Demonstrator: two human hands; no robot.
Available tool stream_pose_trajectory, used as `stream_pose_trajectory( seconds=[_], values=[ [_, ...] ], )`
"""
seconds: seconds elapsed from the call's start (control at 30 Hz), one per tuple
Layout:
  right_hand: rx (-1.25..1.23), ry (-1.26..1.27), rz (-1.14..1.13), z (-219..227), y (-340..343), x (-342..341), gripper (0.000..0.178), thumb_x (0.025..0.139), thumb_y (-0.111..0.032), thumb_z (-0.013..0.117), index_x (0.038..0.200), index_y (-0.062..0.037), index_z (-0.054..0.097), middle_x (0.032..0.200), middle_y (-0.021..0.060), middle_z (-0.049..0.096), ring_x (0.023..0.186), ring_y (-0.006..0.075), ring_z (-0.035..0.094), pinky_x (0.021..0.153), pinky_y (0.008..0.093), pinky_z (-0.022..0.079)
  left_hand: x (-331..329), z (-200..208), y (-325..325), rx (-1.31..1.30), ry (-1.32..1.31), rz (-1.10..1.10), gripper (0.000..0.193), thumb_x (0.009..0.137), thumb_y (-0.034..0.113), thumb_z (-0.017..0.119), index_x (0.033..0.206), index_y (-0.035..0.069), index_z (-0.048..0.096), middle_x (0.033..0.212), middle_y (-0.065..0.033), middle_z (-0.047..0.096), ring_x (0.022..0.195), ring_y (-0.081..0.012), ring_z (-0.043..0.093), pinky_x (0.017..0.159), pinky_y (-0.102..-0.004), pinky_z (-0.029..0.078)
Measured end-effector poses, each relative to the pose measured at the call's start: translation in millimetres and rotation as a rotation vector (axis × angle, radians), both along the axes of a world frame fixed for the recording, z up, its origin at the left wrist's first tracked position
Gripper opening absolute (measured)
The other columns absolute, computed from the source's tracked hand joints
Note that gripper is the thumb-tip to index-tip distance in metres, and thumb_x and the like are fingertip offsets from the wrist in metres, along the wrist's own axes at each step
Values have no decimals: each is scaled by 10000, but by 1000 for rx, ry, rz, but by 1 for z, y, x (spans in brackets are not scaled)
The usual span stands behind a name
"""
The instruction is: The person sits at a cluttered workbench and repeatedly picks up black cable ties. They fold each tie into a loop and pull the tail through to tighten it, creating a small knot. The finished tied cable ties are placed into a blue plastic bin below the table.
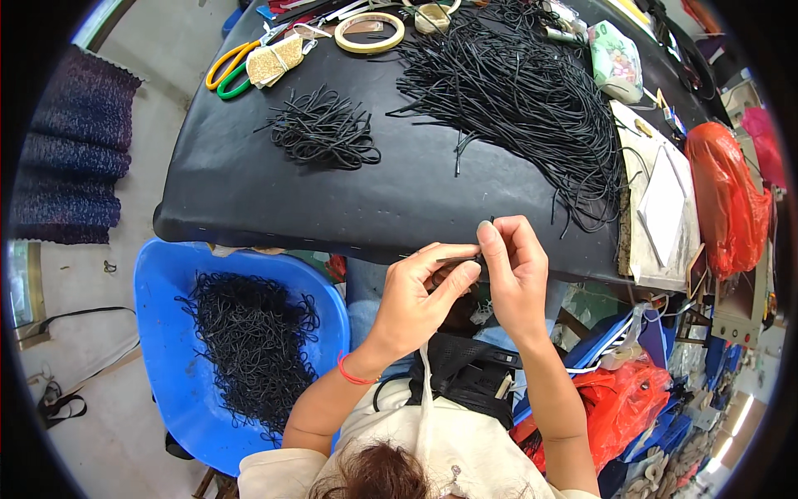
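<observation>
My left hand and my right hand meet just off the near edge of the black-covered table. Both are closed, thumbs and forefingers pinching a short piece of black cord. Most of this cord is hidden by my fingers; a dark tip pokes up over the right fingertips. Beyond my hands a large heap of straight black cords spreads over the table. A smaller bunch of looped black cords lies to its left.
Left of my lap a blue tub holds tangled black cords. Scissors with orange and green handles, a tape roll and a tissue pack lie at the back. Red plastic bags are at the right.
</observation>
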State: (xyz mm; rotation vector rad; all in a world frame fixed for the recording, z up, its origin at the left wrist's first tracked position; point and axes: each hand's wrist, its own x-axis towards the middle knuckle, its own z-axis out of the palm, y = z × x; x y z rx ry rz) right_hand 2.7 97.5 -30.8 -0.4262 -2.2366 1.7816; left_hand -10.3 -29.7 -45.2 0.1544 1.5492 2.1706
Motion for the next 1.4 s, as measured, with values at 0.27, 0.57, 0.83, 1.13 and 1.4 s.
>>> stream_pose_trajectory(
  seconds=[0.27,0.57,0.83,1.13,1.4],
  values=[
    [61,-48,-20,1,6,-1,189,858,-118,605,718,-12,536,599,-34,482,547,24,388,483,201,323,-9,13,-3,-280,379,-84,108,793,19,632,882,-37,605,711,-60,572,597,-76,508,543,-227,411],
    [-433,-237,180,24,15,23,146,860,-117,617,944,-1,590,806,4,587,695,31,503,604,166,399,-13,6,-14,106,-110,-88,119,857,97,616,917,-6,615,785,-43,633,685,-59,567,603,-198,475],
    [-318,-68,140,23,3,28,142,872,-65,576,973,35,588,834,10,569,729,48,503,652,192,416,3,16,5,-107,9,136,163,863,135,616,888,-26,612,700,-26,621,646,-40,546,581,-191,448],
    [-228,-79,189,18,7,33,196,874,-46,558,1049,40,583,837,9,526,728,58,484,638,191,397,3,12,9,-145,-18,106,171,883,167,593,889,-4,589,737,4,588,656,-26,514,572,-171,430],
    [-617,-202,90,20,13,20,250,895,-235,567,1007,-17,617,740,-34,531,620,15,410,545,174,326,5,20,4,14,-63,27,170,883,129,586,965,-20,595,800,-21,608,727,-51,545,669,-198,474]
  ],
)
